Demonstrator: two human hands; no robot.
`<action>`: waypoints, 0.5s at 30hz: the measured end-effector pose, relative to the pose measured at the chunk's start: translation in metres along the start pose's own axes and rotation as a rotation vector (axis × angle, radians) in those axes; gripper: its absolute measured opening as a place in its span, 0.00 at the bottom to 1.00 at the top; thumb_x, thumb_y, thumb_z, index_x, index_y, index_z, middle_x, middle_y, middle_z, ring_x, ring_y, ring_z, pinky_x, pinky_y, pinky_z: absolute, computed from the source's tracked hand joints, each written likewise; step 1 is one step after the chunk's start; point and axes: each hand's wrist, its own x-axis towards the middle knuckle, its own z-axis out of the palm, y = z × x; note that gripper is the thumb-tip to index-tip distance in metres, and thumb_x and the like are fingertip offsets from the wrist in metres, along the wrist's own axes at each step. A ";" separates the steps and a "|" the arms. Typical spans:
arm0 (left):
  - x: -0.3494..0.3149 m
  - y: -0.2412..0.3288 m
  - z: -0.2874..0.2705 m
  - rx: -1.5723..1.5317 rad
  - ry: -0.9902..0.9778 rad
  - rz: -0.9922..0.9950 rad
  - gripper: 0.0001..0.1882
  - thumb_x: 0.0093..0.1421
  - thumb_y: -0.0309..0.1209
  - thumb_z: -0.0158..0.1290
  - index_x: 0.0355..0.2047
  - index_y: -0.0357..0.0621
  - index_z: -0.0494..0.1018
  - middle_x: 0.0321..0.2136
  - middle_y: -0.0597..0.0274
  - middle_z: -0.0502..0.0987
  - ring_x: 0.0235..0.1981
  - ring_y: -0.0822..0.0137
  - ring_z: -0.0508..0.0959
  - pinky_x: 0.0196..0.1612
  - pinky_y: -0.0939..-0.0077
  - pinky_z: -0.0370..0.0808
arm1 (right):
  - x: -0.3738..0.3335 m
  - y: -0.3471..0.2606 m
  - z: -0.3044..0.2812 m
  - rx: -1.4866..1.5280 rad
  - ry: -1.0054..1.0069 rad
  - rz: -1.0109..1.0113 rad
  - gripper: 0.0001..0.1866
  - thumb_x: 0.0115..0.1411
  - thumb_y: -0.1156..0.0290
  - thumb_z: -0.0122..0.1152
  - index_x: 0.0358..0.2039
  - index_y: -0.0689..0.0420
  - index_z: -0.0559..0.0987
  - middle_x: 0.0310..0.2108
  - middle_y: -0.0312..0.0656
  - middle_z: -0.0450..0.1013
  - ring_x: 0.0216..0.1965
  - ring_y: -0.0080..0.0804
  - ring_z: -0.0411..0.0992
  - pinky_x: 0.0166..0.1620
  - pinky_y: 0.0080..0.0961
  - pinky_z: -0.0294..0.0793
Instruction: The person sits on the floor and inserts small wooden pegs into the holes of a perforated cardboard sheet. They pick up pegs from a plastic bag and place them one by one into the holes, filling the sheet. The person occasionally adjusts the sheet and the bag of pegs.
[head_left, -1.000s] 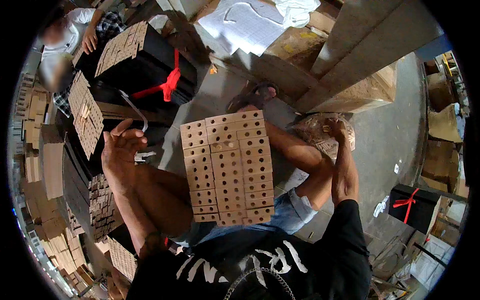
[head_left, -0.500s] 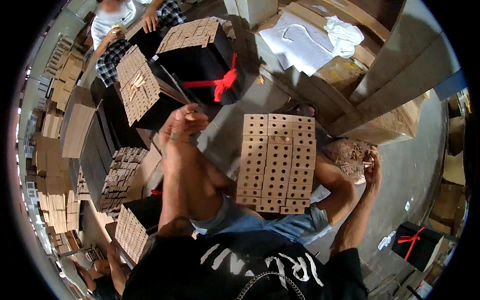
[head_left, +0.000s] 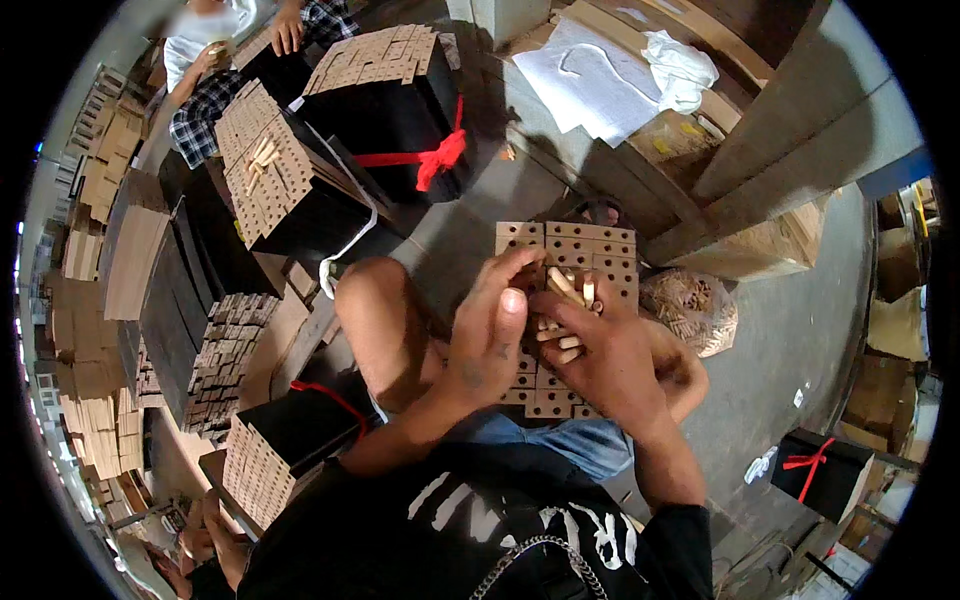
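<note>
A stack of pale wooden strips with rows of drilled holes (head_left: 592,238) stands between my knees, its holed face turned up. Over its right part my right hand (head_left: 610,365) is curled round a bunch of short wooden dowels (head_left: 568,290), some poking out between thumb and fingers. My left hand (head_left: 485,335) hovers over the left part of the stack, thumb apart from its stretched fingers. It is close to the dowels, and I see nothing in it. Both hands hide the middle of the stack. Beside my right knee sits a clear plastic bag full of dowels (head_left: 695,310).
To the left stand black-sided stacks of drilled strips (head_left: 290,185), one with loose dowels (head_left: 263,165) on top. Another has a red tie (head_left: 440,158). A person (head_left: 210,60) sits at the far left. A concrete ledge (head_left: 690,160) bears white paper (head_left: 590,85) and cloth (head_left: 680,70).
My right hand has come from the bag to above the stack with a bunch of dowels. My left hand has moved right and nearer, over the stack.
</note>
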 end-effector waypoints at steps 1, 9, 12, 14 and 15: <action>0.002 0.001 0.000 0.048 -0.024 0.013 0.31 0.75 0.47 0.33 0.60 0.29 0.64 0.56 0.42 0.70 0.56 0.53 0.72 0.61 0.62 0.65 | 0.000 0.002 0.007 -0.065 0.017 -0.009 0.29 0.40 0.77 0.72 0.47 0.46 0.81 0.41 0.46 0.70 0.41 0.50 0.75 0.39 0.39 0.78; 0.011 0.001 0.001 0.225 -0.205 0.077 0.30 0.75 0.45 0.33 0.66 0.33 0.57 0.59 0.38 0.67 0.58 0.46 0.71 0.63 0.61 0.63 | -0.014 0.006 0.016 -0.374 -0.027 -0.051 0.26 0.37 0.66 0.72 0.43 0.46 0.82 0.53 0.41 0.70 0.48 0.46 0.70 0.44 0.40 0.77; 0.012 0.007 -0.003 0.085 -0.253 -0.050 0.28 0.75 0.43 0.34 0.65 0.32 0.58 0.58 0.38 0.68 0.56 0.44 0.73 0.62 0.61 0.64 | -0.017 0.003 0.014 -0.345 -0.044 -0.068 0.23 0.43 0.62 0.71 0.43 0.48 0.82 0.55 0.43 0.69 0.48 0.46 0.68 0.48 0.40 0.72; 0.012 0.007 -0.005 0.037 -0.234 -0.068 0.28 0.75 0.43 0.34 0.64 0.32 0.59 0.57 0.38 0.69 0.54 0.46 0.74 0.60 0.62 0.66 | -0.017 -0.001 0.011 -0.292 -0.024 -0.086 0.22 0.46 0.60 0.71 0.43 0.48 0.82 0.56 0.43 0.68 0.47 0.45 0.68 0.48 0.39 0.70; 0.012 0.006 -0.006 0.051 -0.206 -0.029 0.28 0.75 0.43 0.33 0.64 0.32 0.60 0.56 0.38 0.70 0.54 0.47 0.75 0.60 0.62 0.67 | -0.019 0.001 0.012 -0.272 -0.025 -0.079 0.22 0.48 0.59 0.71 0.45 0.47 0.81 0.55 0.43 0.68 0.47 0.45 0.68 0.48 0.40 0.68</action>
